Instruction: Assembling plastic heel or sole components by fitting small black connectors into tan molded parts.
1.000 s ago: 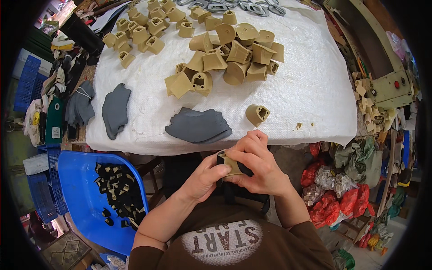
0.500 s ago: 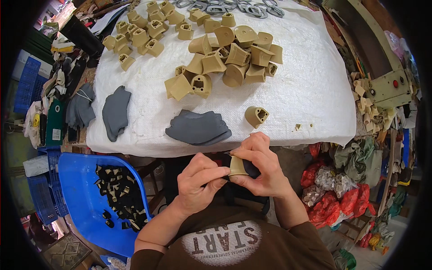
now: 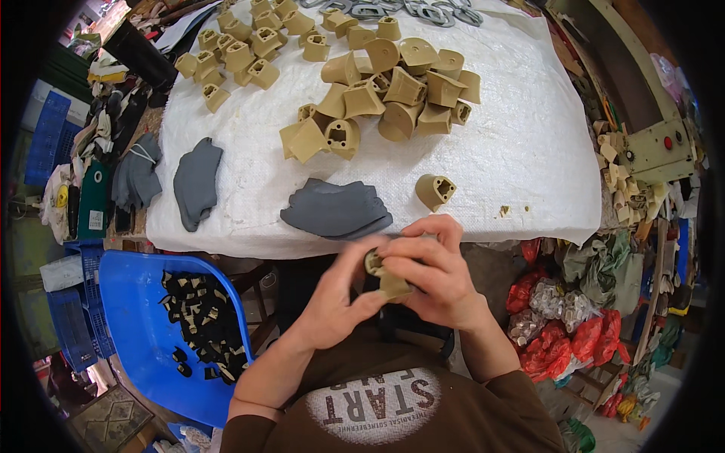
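In front of my chest, just off the table's near edge, I hold a tan plastic shoe heel (image 3: 393,285) between both hands. My left hand (image 3: 331,306) is closed on its left side, thumb against the lower edge and fingers smeared by motion. My right hand (image 3: 442,279) grips the heel from the right with bent fingers. One hollow end of the heel faces up and left. Another heel (image 3: 433,192) lies alone on the white sheet beyond my right hand. Left of it rests a stack of dark grey curved covering pieces (image 3: 332,209).
A large pile of tan heels (image 3: 400,90) and a smaller-heel group (image 3: 234,53) lie farther back, before grey rings (image 3: 430,11). More grey pieces (image 3: 198,185) sit left. A blue basin (image 3: 136,332) holds black-and-tan bits. Red bags (image 3: 551,347) stand lower right.
The heel has been turned in my hands, so its hollow end now shows. My left hand has shifted its fingers up over it. The dark piece beside the heel no longer shows.
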Available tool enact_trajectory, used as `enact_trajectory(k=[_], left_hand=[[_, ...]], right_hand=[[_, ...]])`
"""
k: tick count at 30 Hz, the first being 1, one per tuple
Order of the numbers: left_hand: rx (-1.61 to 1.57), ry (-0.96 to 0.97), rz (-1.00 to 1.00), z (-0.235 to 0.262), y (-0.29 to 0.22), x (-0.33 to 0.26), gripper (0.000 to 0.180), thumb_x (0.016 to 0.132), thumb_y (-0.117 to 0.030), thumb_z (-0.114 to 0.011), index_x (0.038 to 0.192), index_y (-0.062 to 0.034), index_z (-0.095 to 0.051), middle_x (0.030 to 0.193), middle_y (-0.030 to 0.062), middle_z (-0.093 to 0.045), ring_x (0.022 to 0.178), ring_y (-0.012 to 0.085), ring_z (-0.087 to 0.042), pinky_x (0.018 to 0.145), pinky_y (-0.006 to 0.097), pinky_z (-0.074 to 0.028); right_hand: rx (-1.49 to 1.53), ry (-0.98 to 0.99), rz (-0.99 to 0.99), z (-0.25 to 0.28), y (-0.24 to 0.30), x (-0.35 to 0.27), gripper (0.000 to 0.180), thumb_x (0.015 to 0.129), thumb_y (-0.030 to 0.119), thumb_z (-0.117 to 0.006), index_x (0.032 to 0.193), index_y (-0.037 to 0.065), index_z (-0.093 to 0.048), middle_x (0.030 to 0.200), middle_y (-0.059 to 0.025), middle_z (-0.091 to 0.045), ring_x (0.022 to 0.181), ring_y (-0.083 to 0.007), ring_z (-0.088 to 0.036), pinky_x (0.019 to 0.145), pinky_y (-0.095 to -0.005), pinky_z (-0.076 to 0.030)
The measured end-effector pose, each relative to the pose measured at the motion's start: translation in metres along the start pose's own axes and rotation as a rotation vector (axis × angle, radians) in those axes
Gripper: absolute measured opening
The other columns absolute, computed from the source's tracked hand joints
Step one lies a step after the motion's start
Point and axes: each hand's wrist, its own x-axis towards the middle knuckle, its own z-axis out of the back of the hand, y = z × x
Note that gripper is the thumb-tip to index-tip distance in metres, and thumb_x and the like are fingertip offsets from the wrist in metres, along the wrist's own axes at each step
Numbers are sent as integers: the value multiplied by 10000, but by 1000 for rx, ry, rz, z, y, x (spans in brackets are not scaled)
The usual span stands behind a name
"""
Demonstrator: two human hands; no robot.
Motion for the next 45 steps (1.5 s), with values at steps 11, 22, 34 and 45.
enact_trajectory(k=[11, 22, 34, 45], left_hand=[[62, -129, 93, 11, -11, -1, 476, 829, -217, -544, 1218, 34, -432, 972, 63, -586, 819, 102, -525, 761, 249, -451], [178, -127, -44, -7, 1, -4, 362, 844, -200, -539, 1113, 8, -412, 818, 61, -550, 732, 115, -506, 683, 265, -439], [77, -196, -13, -8, 7, 1, 243, 965, -185, -403, 1140, -19, -370, 949, 44, -453, 833, 110, -419, 751, 250, -391], [-152, 123, 87, 4, 3, -2, 710, 950, -466, -412, 1419, -13, -131, 883, 38, -450, 710, 99, -430, 639, 212, -369]], right_hand=[[379, -195, -367, 1, 21, -10, 478, 742, 69, -708, 1178, -4, -524, 1175, -161, -475, 1050, -261, -485, 897, -310, -396], [571, -189, -537, -20, 21, -17, 93, 901, 36, -537, 955, -23, -584, 810, -76, -574, 674, -152, -533, 611, -253, -436], [-103, -102, -157, -42, 25, -21, 511, 690, -16, -624, 1187, -60, -509, 1137, -222, -517, 920, -332, -554, 762, -365, -460], [781, 32, -669, 8, 1, -20, 410, 797, 85, -661, 1187, 29, -548, 1074, -101, -619, 961, -191, -593, 890, -324, -432]])
